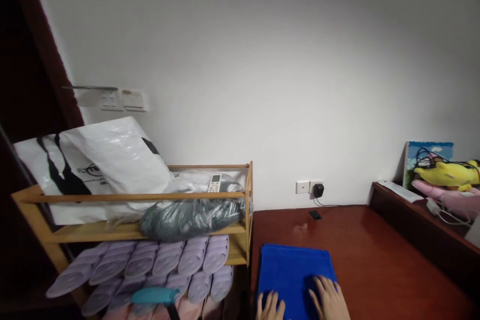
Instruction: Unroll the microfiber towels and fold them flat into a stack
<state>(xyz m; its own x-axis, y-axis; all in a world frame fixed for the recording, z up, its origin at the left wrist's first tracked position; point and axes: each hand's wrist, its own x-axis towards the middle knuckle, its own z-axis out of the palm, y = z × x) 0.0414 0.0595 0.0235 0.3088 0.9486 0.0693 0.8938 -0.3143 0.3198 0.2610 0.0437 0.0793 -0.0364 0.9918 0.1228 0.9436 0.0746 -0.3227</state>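
A flat, folded blue sheet (292,265), perhaps fabric or plastic, lies on the reddish-brown wooden tabletop (378,265). My left hand (270,307) rests on its near left part, fingers spread, with the rest of the hand cut off by the lower edge. On the near right side, my right hand (328,299) lies with fingers apart, touching the sheet near its right edge. Neither hand grips anything that I can see. The near end of the sheet runs out of view.
Left of the table stands a wooden rack (248,220) holding a large white bag (116,160), a plastic-wrapped grey bundle (191,217), a remote (215,183) and several lilac slippers (168,258). A black plug (318,190) sits in the wall. A raised ledge (412,220) carries a yellow plush toy (450,174).
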